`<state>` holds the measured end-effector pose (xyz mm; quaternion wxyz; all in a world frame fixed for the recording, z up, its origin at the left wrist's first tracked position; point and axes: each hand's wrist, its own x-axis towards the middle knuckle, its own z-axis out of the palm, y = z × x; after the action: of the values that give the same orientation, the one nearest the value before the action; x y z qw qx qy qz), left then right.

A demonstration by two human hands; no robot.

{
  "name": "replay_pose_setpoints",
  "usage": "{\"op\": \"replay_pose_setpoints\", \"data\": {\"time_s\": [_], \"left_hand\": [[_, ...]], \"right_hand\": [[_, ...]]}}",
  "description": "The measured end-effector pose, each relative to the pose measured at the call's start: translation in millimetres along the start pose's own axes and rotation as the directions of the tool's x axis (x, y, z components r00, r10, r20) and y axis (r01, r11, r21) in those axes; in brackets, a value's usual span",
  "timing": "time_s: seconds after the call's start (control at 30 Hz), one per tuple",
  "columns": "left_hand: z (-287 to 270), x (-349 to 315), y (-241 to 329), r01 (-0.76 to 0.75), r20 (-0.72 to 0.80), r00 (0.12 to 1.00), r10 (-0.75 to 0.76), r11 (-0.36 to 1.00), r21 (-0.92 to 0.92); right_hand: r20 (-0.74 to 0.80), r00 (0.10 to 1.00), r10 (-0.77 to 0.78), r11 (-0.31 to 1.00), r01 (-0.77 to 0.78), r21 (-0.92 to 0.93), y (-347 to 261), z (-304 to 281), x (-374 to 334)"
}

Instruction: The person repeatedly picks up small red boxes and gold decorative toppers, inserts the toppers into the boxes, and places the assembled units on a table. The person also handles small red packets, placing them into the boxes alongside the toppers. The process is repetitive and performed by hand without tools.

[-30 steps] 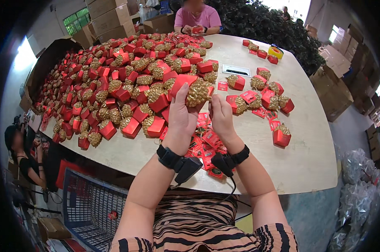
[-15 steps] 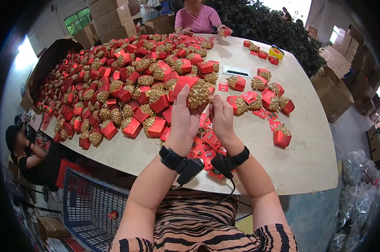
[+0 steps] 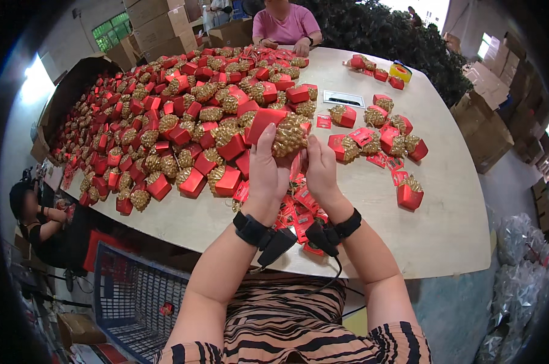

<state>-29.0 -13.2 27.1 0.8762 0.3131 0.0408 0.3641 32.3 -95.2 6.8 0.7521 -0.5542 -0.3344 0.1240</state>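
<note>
My left hand (image 3: 266, 173) is closed around an ornament (image 3: 290, 137) with a bumpy gold top and a smooth red base. The ornament lies tilted, its gold part toward the right. My right hand (image 3: 321, 171) is at its right edge with thumb and fingers pinched together; whatever is between them is too small to make out. Below and between my wrists lies a heap of small red printed tags (image 3: 305, 203), partly hidden by my hands. A large pile of the same ornaments (image 3: 159, 124) spreads to the left of my hands.
More ornaments (image 3: 410, 194) and tags lie on the pale table (image 3: 450, 230) to my right. Near them are a white rectangular card (image 3: 343, 99) and a yellow tape roll (image 3: 400, 73). Across sits a person in pink (image 3: 285, 27). A blue basket (image 3: 138, 303) stands lower left.
The person across has let go of an ornament, now with the group at the far right, and drawn that hand back to the pile. My hands and their ornament have barely moved.
</note>
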Motion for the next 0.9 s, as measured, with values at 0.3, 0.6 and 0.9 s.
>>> {"op": "replay_pose_setpoints", "data": {"time_s": [0.3,0.6,0.9], "left_hand": [[3,-9,-1,-0.066,-0.005,0.998,0.067,0.995,0.069],[5,-14,-14,-0.292,-0.040,0.952,0.303,0.939,0.181],[2,9,4,-0.008,0.078,0.997,-0.001,0.992,0.124]], "right_hand": [[-0.022,0.999,-0.044,0.999,0.044,0.025,-4,5,-3],[-0.028,0.999,-0.016,0.992,0.020,0.123,-8,6,-4],[0.032,0.992,0.124,0.954,-0.128,0.271,-6,-12,15]]}}
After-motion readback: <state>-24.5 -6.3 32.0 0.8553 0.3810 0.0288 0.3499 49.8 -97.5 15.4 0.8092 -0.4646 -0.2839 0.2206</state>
